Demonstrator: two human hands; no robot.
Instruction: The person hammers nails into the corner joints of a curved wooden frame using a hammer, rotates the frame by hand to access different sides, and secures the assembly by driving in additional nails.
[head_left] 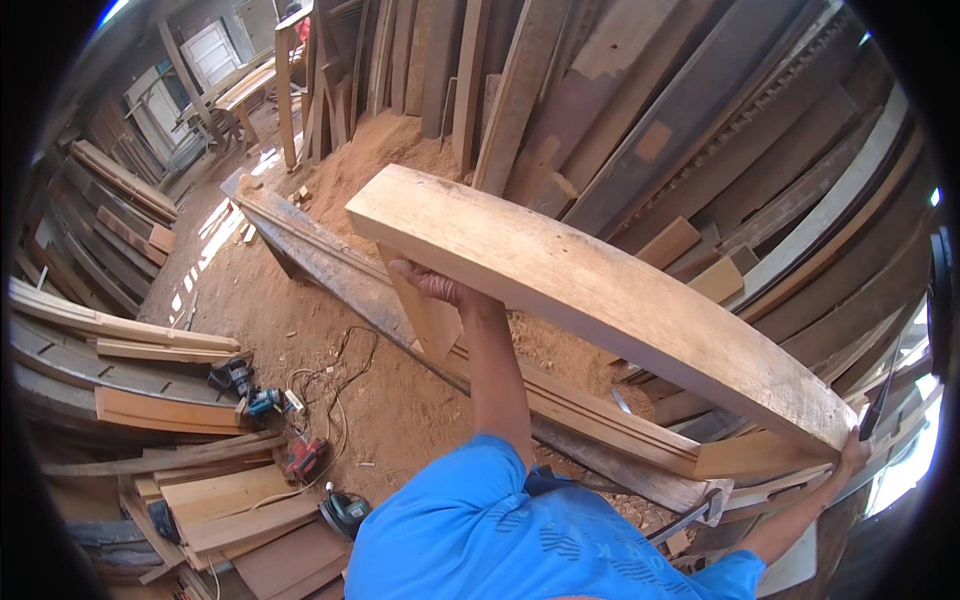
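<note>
A thick, pale wooden beam [590, 270] slants across from the upper middle to the lower right. My left hand [440, 288] grips its near lower edge toward the left end, fingers closed and partly hidden under the wood. Around the far right end my right hand [855, 452] is closed, small and partly hidden. Below the beam's left part a short board [425, 320] reaches down to a long bench [350, 300]. A second wooden piece [755, 456] lies under its right part. Grooved strips [590, 418] run along the bench top.
Tall planks [660, 150] lean along the back and right. Sawdust [385, 140] is heaped behind the bench. To the left, a red power tool [305, 458], a teal one [263, 401] and a dark green one [345, 512] sit by tangled cords [345, 385] and stacked boards [240, 500].
</note>
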